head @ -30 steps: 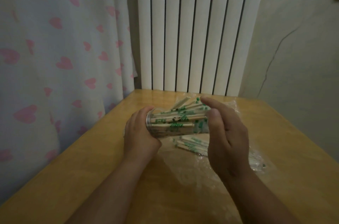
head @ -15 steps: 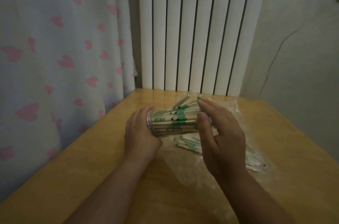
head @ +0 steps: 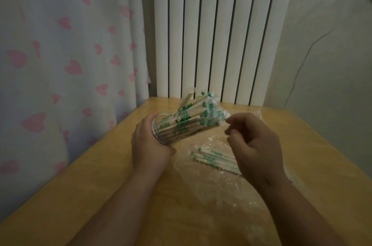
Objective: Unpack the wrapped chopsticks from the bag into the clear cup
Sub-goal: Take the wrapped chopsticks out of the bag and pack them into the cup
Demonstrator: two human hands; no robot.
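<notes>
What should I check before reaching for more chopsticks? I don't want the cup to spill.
1. Left hand has a grip on the cup: ok.
2. Cup upright: not ok, it is tilted with its mouth up and to the right.
3. Chopsticks in the cup sit fully inside: not ok, their ends stick out.
4. Right hand free: ok, fingers curled, nothing visibly held.
5. More chopsticks left in the bag: ok.
6. Room left in the cup: cannot tell.
</notes>
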